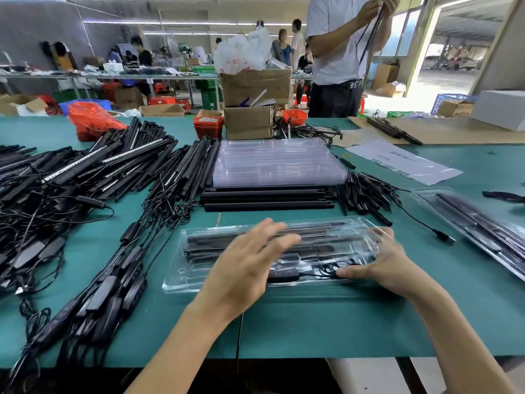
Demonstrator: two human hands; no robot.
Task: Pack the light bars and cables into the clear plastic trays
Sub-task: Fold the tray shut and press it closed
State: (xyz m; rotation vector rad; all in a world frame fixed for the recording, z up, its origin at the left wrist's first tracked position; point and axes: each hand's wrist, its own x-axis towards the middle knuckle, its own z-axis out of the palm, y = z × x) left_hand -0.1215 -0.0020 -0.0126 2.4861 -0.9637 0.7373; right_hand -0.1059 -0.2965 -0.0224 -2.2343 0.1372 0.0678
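A factory packing floor – long green-topped workbench [312,322] heaped with black light bars [85,163], stacked clear plastic trays [278,163], cardboard boxes [254,86], and workers at distant benches [142,54]

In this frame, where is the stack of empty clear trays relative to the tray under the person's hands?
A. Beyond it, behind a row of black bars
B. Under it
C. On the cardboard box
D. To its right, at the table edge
A: the stack of empty trays sits farther back, past the row of black bars, from the tray being packed.

A clear plastic tray [176,280] lies flat on the green table, holding black light bars [210,240] and a coiled cable [326,270].
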